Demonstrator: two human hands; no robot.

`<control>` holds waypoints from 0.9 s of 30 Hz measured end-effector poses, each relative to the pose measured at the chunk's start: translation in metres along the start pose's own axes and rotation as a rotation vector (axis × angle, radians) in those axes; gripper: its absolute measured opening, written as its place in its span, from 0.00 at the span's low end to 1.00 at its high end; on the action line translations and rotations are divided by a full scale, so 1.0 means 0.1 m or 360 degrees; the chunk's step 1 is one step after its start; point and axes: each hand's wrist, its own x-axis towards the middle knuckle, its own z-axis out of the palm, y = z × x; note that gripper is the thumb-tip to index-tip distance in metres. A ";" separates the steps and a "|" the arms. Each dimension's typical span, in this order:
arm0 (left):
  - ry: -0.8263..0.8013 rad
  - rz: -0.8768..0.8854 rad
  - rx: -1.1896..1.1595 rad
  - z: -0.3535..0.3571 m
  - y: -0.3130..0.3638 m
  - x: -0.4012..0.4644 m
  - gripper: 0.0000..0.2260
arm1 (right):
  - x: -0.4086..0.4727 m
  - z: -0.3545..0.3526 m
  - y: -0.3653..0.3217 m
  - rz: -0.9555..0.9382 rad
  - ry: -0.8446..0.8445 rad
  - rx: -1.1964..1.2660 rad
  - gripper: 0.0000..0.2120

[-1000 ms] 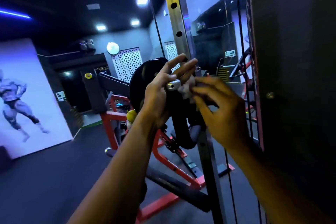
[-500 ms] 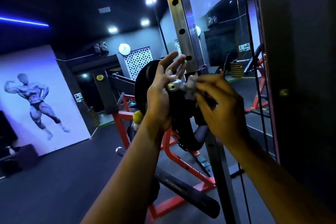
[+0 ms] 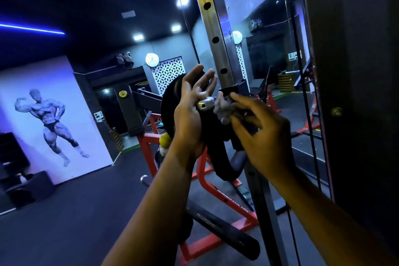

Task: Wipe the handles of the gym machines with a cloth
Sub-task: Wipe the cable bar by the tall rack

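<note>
**Both hands at the chrome bar end, cloth bunched between them**

Two bare forearms rise from the bottom edge, cut off below the elbow. Left hand (image 3: 190, 114), centre frame: palm turned toward the camera, fingers straight and fanned upward, cupped against the chrome bar end (image 3: 206, 103), a short, glossy, rounded cylinder. Whether the thumb hooks behind it is hidden.

Right hand (image 3: 262, 134), just right of centre: back toward the camera, fingers bent and reaching left, tips pinching the cloth (image 3: 222, 108). Cloth is pale grey, crumpled, small; it sits touching the bar just right of the chrome end. Much of it is hidden under the fingers.

Behind the hands: a black curved pad (image 3: 218, 153), matte, U-shaped at the bottom, and a black round weight plate (image 3: 170, 101), mostly covered by the left hand.

A steel upright (image 3: 216, 28) with round holes runs up centre frame, yellow-lit on one face. Right edge: a dark panel, detail lost in shadow.

Farther back, lower centre: red frame (image 3: 149, 149), tubular. Left: wall mural (image 3: 50, 123) of a posing figure. Upper centre: round wall clock (image 3: 152, 59), hands too small to read.
</note>
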 end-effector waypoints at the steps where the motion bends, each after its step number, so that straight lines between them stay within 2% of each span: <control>1: -0.0002 0.0001 0.0001 0.00 0.01 0.00 0.24 | 0.10 0.05 -0.04 -0.0034 0.0062 -0.0023 0.14; 4: -0.0034 -0.0017 0.0059 -0.01 0.02 -0.02 0.21 | 0.13 0.21 -0.16 -0.0105 0.0057 -0.0135 0.09; 8: -0.0008 -0.0015 0.0062 0.00 0.03 -0.03 0.21 | -0.24 0.12 -0.10 -0.0375 -0.0238 -0.0280 0.09; 11: -0.0011 -0.0013 0.0096 0.01 0.04 -0.04 0.22 | -0.30 -0.05 0.02 -0.0287 -0.0363 -0.0215 0.09; 16: -0.0020 -0.0001 0.0098 -0.01 0.01 -0.03 0.23 | 0.11 0.06 -0.04 -0.0059 -0.0042 -0.0093 0.07; 19: -0.0013 -0.0019 0.0082 0.00 0.02 -0.04 0.23 | 0.04 0.14 -0.09 -0.0149 -0.0075 -0.0157 0.07; 23: -0.0012 -0.0005 0.0108 -0.01 0.03 -0.04 0.23 | -0.25 -0.02 0.04 -0.0401 -0.0322 -0.0155 0.11; 25: -0.0027 -0.0011 0.0108 -0.01 0.02 -0.04 0.24 | -0.17 -0.08 0.10 -0.0283 -0.0297 -0.0103 0.09; 27: -0.0019 -0.0010 0.0085 0.00 0.00 -0.03 0.24 | -0.02 -0.04 0.09 -0.0123 -0.0135 -0.0044 0.09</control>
